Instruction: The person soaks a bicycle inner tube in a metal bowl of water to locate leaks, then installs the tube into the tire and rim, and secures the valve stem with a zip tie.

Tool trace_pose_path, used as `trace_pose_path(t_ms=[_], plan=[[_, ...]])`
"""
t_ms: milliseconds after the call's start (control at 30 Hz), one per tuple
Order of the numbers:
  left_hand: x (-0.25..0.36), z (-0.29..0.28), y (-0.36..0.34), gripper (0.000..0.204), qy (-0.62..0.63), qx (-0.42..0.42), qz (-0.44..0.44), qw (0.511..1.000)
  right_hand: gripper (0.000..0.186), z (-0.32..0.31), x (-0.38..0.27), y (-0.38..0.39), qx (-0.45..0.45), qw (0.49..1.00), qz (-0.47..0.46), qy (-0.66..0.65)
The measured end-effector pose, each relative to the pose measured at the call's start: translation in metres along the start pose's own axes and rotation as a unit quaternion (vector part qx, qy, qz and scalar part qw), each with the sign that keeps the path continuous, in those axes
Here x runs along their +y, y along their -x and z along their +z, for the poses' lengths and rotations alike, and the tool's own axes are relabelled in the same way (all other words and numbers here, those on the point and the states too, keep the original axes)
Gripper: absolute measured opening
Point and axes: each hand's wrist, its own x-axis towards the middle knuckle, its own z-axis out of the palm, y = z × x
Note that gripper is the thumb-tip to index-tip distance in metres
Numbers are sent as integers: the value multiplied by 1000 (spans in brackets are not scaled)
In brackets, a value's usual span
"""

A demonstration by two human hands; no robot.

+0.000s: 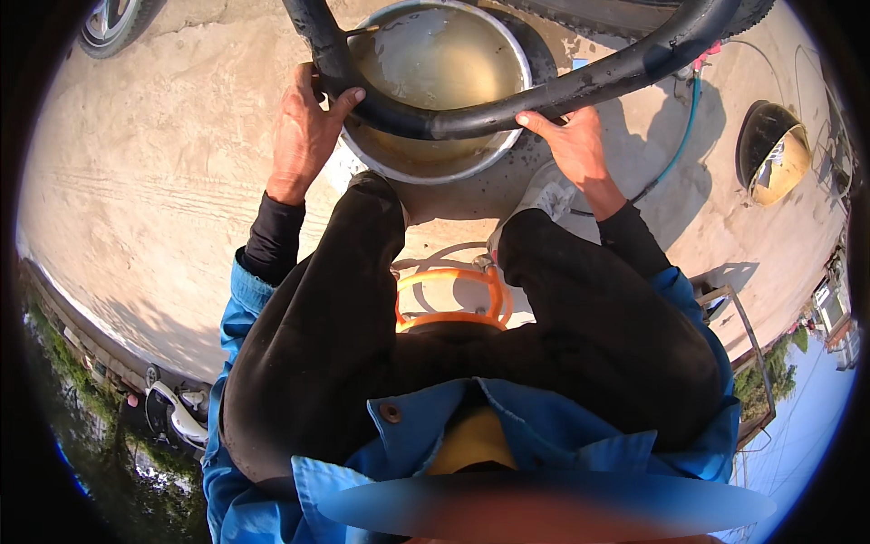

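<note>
A black inflated inner tube (480, 119) curves across the top of the view, its surface wet in places. Below it stands a round metal basin (412, 172) of cloudy, yellowish water. My left hand (308, 127) grips the tube at the basin's left side, thumb on top and fingers wrapped behind. On the right, my right hand (575, 150) holds the tube with its thumb over the top; its other fingers are mostly hidden. A thin dark stem, perhaps the valve, sticks out of the tube over the water near my left hand.
An orange stool (453, 319) is under me, between my legs. To the right, a teal hose (686, 127) crosses the concrete near a black-and-tan bowl-like container (778, 159). A tyre (589, 16) lies beyond the basin; a wheel (113, 25) shows far left.
</note>
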Motion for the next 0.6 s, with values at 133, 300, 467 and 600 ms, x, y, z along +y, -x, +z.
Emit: trace_pose_path(t_ms=[133, 300, 467, 600], plan=[[-4, 7, -4, 55, -82, 12, 60, 995, 31, 8, 4, -1, -1, 1000, -9, 26], [-15, 20, -14, 58, -95, 39, 122, 987, 47, 19, 17, -11, 20, 995, -19, 97], [-21, 25, -17, 59, -110, 30, 139, 984, 46, 29, 25, -17, 31, 991, -16, 126], [-24, 29, -19, 60, -143, 36, 154, 977, 41, 31, 24, -15, 23, 994, -38, 100]])
